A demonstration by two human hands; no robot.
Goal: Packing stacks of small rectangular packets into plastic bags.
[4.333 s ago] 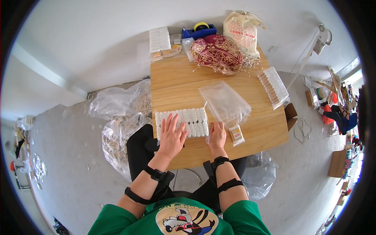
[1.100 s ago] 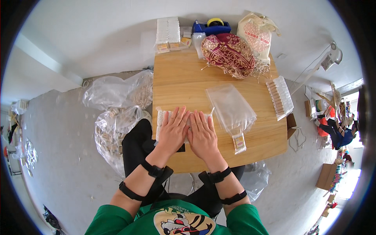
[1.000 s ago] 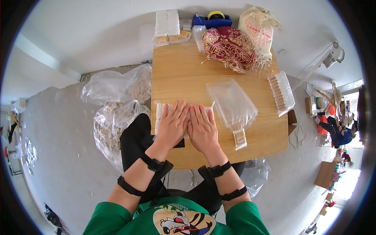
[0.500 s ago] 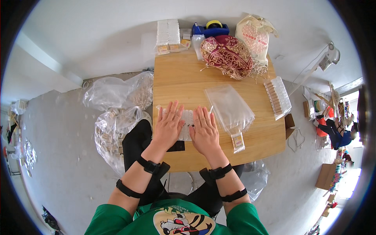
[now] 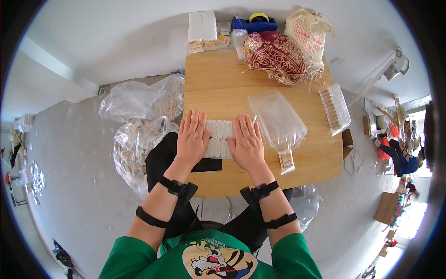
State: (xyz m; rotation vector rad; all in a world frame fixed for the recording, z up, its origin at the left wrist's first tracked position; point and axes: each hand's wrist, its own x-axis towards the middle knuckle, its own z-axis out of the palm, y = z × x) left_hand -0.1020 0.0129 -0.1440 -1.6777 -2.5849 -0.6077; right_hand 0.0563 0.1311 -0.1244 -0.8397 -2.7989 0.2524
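Left hand (image 5: 193,139) and right hand (image 5: 247,143) lie flat, fingers spread wide, flanking the white packet block (image 5: 219,138) near the bench (image 5: 223,88) front edge; press inward evenly; keep both rows squared.

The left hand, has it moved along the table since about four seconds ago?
Barely. The left hand stays flat on the left part of the white block near the table's front edge.

left hand (image 5: 193,139) and right hand (image 5: 247,145) spread apart, middle of white packet row (image 5: 219,138) now uncovered
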